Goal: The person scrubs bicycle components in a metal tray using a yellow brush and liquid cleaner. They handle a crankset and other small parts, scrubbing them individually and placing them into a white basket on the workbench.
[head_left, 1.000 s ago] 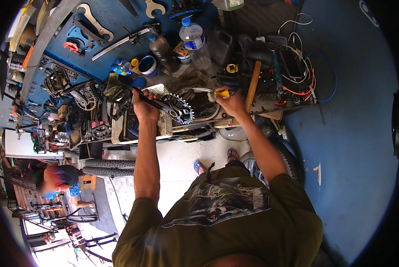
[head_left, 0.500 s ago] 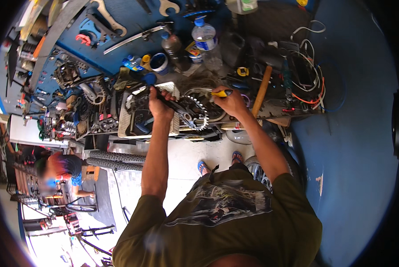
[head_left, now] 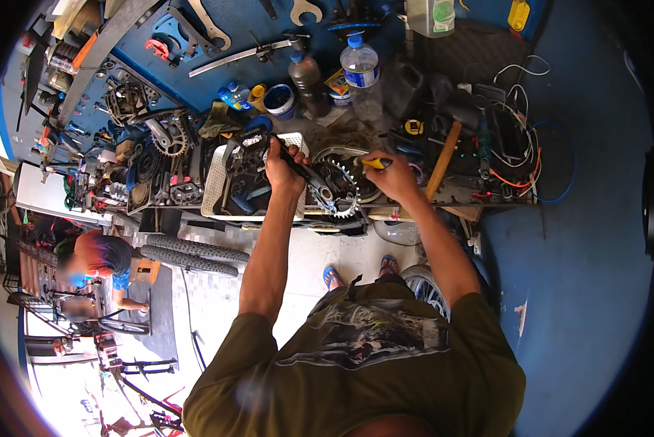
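Observation:
My left hand (head_left: 284, 171) is closed around the black crank arm of a bicycle crankset (head_left: 325, 194), held up over the front of the workbench. Its toothed silver chainring points toward the right. Just beyond the chainring's right side, my right hand (head_left: 389, 177) is closed on a yellow-handled tool (head_left: 377, 164). The tool's end points left at the chainring teeth; whether it touches them I cannot tell. Beneath the left hand stands a white plastic basket (head_left: 214, 191) with dark parts and a blue-handled tool. Behind the chainring lies a round metal rim (head_left: 367, 153), partly hidden.
Bottles (head_left: 361, 73), a blue tub (head_left: 279, 102) and a black jug (head_left: 403, 87) stand at the back. A wooden handle (head_left: 443, 162) and tangled cables (head_left: 520, 120) lie to the right. Bicycle parts crowd the left. Tyres (head_left: 192, 251) and another person (head_left: 104, 255) are at far left.
The whole view has shifted, so the bench sits farther right and slightly lower. My right hand with the yellow-handled tool has come a little closer to the chainring. Both grips stay the same.

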A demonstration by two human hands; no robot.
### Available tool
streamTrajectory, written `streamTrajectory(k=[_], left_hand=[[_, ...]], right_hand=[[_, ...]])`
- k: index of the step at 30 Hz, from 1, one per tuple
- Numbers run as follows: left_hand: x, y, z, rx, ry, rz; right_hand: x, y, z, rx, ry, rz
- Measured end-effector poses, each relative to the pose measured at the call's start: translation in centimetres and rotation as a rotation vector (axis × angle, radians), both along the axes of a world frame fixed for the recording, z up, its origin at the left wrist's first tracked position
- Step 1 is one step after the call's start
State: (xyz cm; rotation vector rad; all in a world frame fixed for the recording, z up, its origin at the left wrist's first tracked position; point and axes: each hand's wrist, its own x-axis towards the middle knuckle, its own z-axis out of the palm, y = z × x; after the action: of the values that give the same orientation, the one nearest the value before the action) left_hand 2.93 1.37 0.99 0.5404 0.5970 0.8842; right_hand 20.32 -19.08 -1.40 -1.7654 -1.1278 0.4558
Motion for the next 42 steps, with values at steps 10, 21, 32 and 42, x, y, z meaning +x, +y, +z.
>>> streamTrajectory(k=[10,21,32,42], left_hand=[[-1.2,1.2,0.5,0.026,-0.015,0.002],[-3.2,3.2,-0.9,-0.125,-0.111,0.136],[-3.4,2.3,0.0,-0.116,-0.12,0.14],[-1.7,-1.2,3.2,0.17,0.003,0.029]], right_hand=[[1.3,0.4,-4.3,-0.109,0.024,0.006],[-1.6,1.0,-3.3,0.334,0.252,-0.158],[-1.5,0.1,-1.2,0.217,0.152,-0.148],[0.6,0.1,1.3,0.1,-0.017,0.043]])
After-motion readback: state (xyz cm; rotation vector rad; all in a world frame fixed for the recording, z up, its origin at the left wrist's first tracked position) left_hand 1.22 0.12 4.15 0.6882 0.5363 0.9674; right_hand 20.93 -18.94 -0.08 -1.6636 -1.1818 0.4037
